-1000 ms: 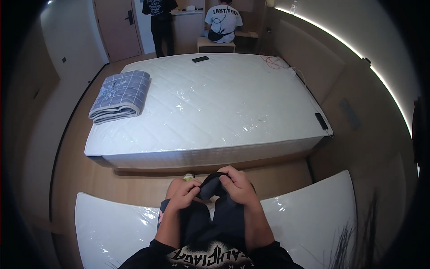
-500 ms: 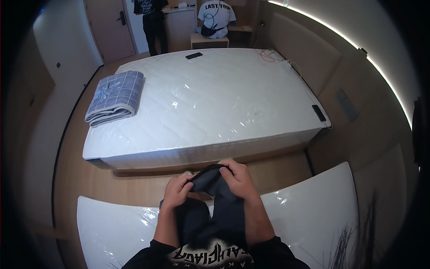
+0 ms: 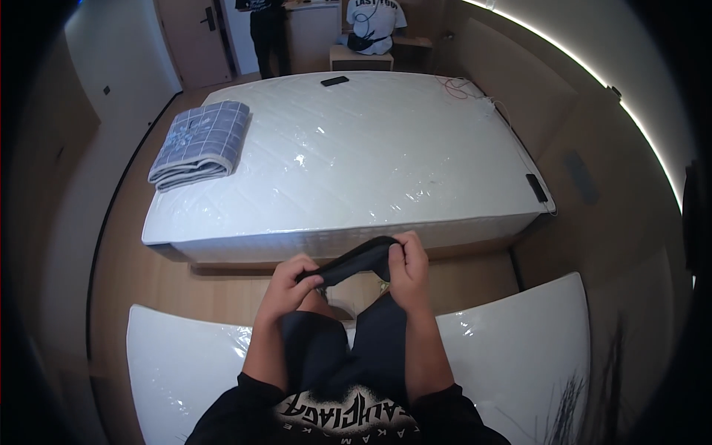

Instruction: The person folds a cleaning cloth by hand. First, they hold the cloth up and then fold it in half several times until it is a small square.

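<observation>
A soft, dark piece of cloth, matte and charcoal inside with a thicker black edge, is stretched into a shallow arch above the person's knees, in the gap between two mattresses. The left hand grasps its lower end, thumb pressed along the edge and fingers curled; the right hand pinches the higher end between thumb and bent fingers, so the strip slants up to the right. Below it lie dark, smooth-woven shorts and pale wood-grain flooring. The far mattress, a broad white slab with diagonal quilting, is sealed in clear plastic film that wrinkles and throws sharp glints; the near mattress has the same glossy wrap and shows on both sides of the person. On the far one, a plush blue-grey blanket with a white-line check is folded into a thick rectangle, its layers rounded at the front. A flat black phone lies near the back edge, and a slim black block sits at the right corner. A seated person in white wears a dark waist pouch, its contents hidden
</observation>
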### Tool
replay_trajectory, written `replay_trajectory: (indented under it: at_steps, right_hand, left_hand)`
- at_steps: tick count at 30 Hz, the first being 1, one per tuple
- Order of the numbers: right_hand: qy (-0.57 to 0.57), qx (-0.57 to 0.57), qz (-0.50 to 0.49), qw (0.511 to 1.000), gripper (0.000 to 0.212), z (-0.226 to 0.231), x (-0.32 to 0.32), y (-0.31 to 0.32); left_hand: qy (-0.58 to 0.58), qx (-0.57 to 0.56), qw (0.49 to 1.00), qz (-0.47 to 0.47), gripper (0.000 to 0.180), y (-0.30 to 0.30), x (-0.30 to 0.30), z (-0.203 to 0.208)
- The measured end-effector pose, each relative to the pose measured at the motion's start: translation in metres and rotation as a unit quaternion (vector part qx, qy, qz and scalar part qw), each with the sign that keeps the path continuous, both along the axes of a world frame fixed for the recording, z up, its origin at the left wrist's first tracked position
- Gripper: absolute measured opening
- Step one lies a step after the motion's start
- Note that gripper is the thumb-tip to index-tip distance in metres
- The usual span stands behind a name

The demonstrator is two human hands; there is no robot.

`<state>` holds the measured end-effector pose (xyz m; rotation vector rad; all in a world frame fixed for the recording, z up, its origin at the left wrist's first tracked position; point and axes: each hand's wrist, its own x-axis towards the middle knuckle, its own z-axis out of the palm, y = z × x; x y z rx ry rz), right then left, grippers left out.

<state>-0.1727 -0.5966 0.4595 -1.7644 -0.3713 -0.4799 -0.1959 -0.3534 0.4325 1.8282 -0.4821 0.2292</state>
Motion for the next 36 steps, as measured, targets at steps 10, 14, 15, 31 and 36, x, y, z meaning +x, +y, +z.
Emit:
replay_trajectory:
  at_steps: [10, 14, 15, 31, 36]
  right_hand:
    - [-0.003, 0.062, -0.055, 0.997, 0.015, 0.011, -0.002, 0.008]
    - [0.003, 0.126, 0.002, 0.992, 0.018, -0.001, -0.004, 0.006]
    - [0.004, 0.146, 0.002, 0.989, 0.019, 0.003, -0.007, 0.010]
    - [-0.046, 0.104, -0.051, 0.992, 0.028, -0.005, -0.007, 0.016]
    - [-0.046, 0.010, -0.102, 0.994, 0.018, -0.013, 0.001, 0.015]
  left_hand:
    - [0.089, -0.021, 0.995, -0.031, 0.023, 0.002, -0.006, 0.042]
    - [0.066, 0.006, 0.997, -0.049, 0.027, 0.015, -0.002, 0.027]
    - [0.042, 0.018, 0.999, -0.026, 0.030, 0.011, -0.005, 0.031]
    - [-0.074, 0.052, 0.992, 0.091, 0.010, 0.012, -0.011, 0.055]
    - [-0.088, 0.126, 0.982, 0.114, 0.006, 0.015, -0.007, 0.050]
